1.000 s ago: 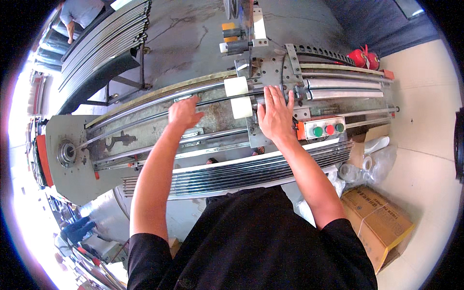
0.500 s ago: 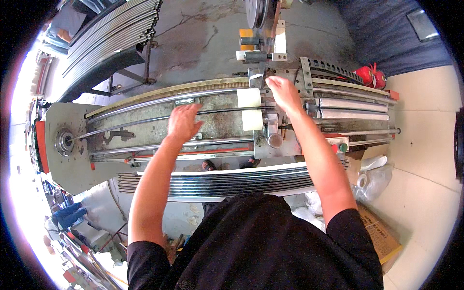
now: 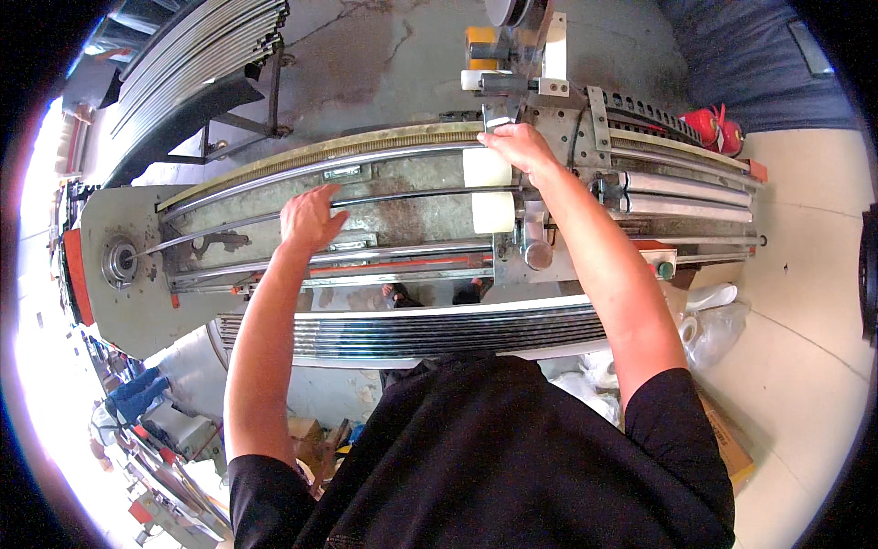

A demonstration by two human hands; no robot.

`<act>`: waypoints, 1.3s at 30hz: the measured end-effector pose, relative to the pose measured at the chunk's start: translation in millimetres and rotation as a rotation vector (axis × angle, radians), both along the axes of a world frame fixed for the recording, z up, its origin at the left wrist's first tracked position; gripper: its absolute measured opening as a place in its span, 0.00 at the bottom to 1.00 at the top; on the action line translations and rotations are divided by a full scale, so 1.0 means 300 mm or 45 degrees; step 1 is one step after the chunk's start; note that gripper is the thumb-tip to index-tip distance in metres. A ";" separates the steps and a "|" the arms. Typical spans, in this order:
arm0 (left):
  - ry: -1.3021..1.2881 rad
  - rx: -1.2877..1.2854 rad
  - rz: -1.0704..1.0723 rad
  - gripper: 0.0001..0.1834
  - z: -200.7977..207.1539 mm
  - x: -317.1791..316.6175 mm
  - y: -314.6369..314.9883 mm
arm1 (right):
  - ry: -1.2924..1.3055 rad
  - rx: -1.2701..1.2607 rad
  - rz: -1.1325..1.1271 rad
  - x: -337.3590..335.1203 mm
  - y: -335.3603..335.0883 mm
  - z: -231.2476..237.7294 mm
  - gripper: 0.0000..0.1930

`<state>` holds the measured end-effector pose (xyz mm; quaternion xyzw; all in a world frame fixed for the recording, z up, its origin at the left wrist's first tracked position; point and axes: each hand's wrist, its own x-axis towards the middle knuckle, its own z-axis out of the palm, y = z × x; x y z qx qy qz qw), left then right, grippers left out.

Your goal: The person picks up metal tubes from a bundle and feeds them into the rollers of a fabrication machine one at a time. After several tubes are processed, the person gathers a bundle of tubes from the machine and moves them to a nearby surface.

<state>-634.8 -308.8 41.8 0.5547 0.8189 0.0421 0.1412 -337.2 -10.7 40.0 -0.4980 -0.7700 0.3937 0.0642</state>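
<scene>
A long thin metal rod (image 3: pixel 402 195) runs from the round chuck (image 3: pixel 120 261) at the left end of a bench machine to two cream rollers (image 3: pixel 492 212) on its carriage. My left hand (image 3: pixel 309 220) lies over this rod, thumb on the near side, fingers stretched out on the far side. The fingers of my right hand (image 3: pixel 519 146) are pinched together just above the upper roller, beside a metal bracket. What they hold, if anything, is too small to make out. Behind that hand, a strip (image 3: pixel 532 69) hangs down from a dark reel (image 3: pixel 505 11).
Several dark rods (image 3: pixel 439 334) lie on a rack between me and the machine. More rods (image 3: pixel 206 59) rest on a stand at the far left. A button box (image 3: pixel 663 263), fire extinguishers (image 3: pixel 713 128), plastic bags (image 3: pixel 718 334) and a cardboard box (image 3: pixel 727 439) are on the right.
My left hand has moved left along the rod. My right hand has shifted slightly left and nearer the upper roller, its fingers now pinched there. The whole view has shifted a little.
</scene>
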 end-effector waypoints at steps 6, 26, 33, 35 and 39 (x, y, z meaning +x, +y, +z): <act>-0.125 0.067 -0.138 0.34 0.030 0.215 0.135 | 0.005 0.018 -0.053 0.008 -0.008 0.005 0.24; -0.169 0.246 -0.442 0.27 0.014 0.571 0.333 | 0.931 -0.787 -0.533 0.170 -0.304 0.286 0.14; -0.136 0.243 -0.416 0.29 0.029 0.598 0.342 | 0.923 -1.009 -0.710 0.341 -0.618 0.239 0.14; -0.113 0.262 -0.421 0.29 0.028 0.606 0.345 | 0.966 -0.963 -0.709 0.389 -0.706 0.205 0.16; -0.055 0.188 -0.378 0.28 0.041 0.623 0.354 | 0.923 -0.744 -0.686 0.481 -0.819 0.076 0.17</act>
